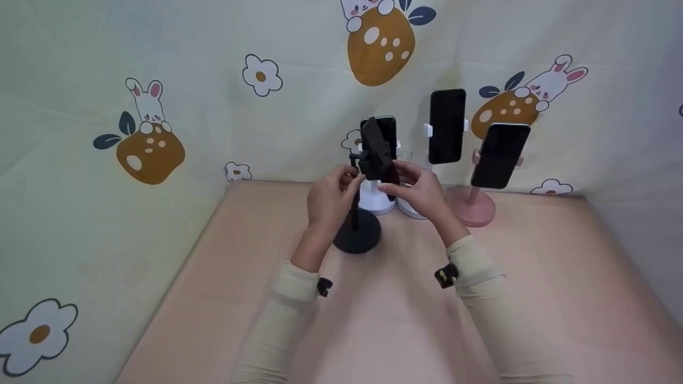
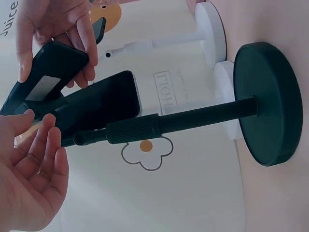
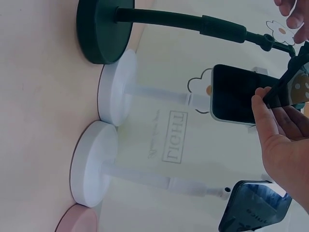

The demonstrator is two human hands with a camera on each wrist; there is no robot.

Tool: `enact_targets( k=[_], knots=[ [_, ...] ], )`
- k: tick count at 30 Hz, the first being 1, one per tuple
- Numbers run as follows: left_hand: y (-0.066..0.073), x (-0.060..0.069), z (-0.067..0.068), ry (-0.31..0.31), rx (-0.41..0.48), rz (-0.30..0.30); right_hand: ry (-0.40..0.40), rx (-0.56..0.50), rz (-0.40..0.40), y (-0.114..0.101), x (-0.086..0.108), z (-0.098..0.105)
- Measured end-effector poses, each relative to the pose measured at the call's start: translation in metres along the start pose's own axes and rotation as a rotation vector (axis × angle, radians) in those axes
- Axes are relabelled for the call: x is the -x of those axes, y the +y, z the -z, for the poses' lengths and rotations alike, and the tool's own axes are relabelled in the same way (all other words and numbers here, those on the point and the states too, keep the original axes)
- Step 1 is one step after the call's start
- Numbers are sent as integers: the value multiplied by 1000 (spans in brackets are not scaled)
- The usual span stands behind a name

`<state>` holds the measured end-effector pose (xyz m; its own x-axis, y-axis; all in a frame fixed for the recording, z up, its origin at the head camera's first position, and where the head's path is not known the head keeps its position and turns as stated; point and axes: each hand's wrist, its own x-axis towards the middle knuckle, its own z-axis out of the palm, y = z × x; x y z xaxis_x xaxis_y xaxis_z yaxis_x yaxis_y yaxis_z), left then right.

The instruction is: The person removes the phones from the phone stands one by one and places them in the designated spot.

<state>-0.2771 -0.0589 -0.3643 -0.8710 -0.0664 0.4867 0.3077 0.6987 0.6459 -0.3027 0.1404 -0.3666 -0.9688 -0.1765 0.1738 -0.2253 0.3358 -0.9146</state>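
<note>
A black stand (image 1: 357, 234) (image 2: 268, 104) (image 3: 104, 31) stands upright on its round base. At its top a dark phone (image 1: 378, 144) (image 2: 60, 63) is tilted against the black holder, a pale rectangle on its back in the left wrist view. My right hand (image 1: 421, 192) (image 2: 55, 19) (image 3: 285, 140) grips this phone, thumb along one edge and fingers along the other. With bent fingers, my left hand (image 1: 331, 197) (image 2: 31, 179) (image 3: 297, 21) pinches the holder near its joint; the exact contact is partly hidden.
Behind are two white stands (image 1: 376, 205) (image 3: 94, 164) with phones. A pink stand (image 1: 475, 216) (image 3: 77, 220) with a phone (image 1: 500, 156) is at the right. A patterned cloth (image 1: 299, 122) hangs behind the pinkish table (image 1: 373, 341).
</note>
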Motion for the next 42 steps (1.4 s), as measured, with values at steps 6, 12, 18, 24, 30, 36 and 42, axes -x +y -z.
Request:
enact_targets(
  k=[6,12,18,24,30,36,42],
  knots=[
    [-10,-2,-3,21,64,15,0,-6,12,2,1,0],
    [-19,-4,-8,45,110,33,3,-27,30,2,2,2],
    [-27,-6,-15,14,168,76,10,-47,43,3,3,5],
    [-32,-7,-23,-62,211,140,6,-45,45,5,4,6],
    [-32,-9,-31,-104,269,183,-1,-47,59,6,4,7],
    [-32,-9,-41,-134,317,191,7,-51,71,6,5,8],
    [-34,-7,-44,-146,325,192,2,-53,66,7,6,7]
  ],
)
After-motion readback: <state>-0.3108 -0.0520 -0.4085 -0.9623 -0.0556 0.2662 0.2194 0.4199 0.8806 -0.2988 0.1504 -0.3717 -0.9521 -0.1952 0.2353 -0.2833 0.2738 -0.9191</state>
